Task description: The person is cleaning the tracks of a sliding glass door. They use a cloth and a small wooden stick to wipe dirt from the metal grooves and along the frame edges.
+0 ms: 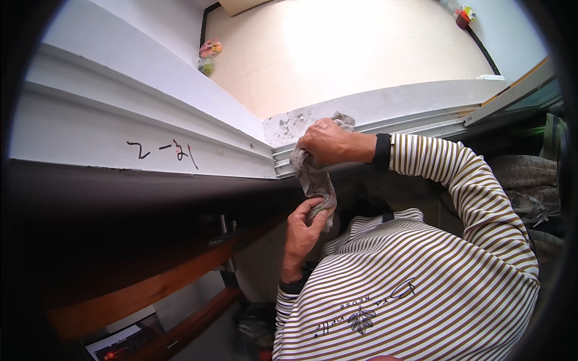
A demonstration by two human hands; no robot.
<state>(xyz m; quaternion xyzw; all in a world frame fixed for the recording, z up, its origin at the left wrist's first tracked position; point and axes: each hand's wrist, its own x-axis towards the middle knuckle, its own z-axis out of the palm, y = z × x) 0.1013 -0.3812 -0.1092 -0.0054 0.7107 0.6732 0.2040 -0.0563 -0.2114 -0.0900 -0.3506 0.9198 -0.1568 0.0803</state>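
A damp-looking grey cloth (316, 180) hangs twisted between my two hands. My right hand (332, 143) grips its upper part over the metal sliding-window track (402, 122), near the track's left corner. Some bunched cloth shows past the knuckles, on the white sill (388, 100). Below, my left hand (301, 237) pinches the dangling lower end between thumb and fingers, on the near side of the frame. Dark grit (289, 124) is scattered over the sill's left end, beside my right hand. The fingertips of my right hand are hidden by the hand itself.
A white grooved window jamb (203, 155) with handwritten marks rises at left. The sliding sash (505, 97) stands at right. Beyond the sill lies a pale tiled floor (361, 45) with bagged items (208, 54) by the wall. Wooden rails (149, 289) are at lower left, patterned fabric (524, 176) at right.
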